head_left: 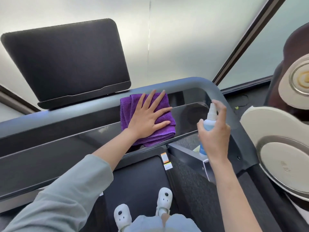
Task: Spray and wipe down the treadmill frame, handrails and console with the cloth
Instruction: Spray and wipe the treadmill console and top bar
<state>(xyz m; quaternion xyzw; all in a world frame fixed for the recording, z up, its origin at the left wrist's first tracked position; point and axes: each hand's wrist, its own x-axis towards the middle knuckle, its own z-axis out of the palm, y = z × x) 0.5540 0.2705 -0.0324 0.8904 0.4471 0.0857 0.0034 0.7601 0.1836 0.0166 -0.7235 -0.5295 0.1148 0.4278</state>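
The left hand (147,120) lies flat, fingers spread, pressing the purple cloth (148,119) on the glossy console (70,129), right of the screen (66,62). The right hand (214,131) grips the spray bottle (209,120), nozzle up, beside the grey frame (210,88).

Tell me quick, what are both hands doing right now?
Left hand: open, fingers spread flat, pressing the purple cloth on the console.
Right hand: closed around the spray bottle.

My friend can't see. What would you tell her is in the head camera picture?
A person's left hand presses a purple cloth flat on a treadmill's dark console, while the right hand grips a small spray bottle. White shoes stand on the belt below.
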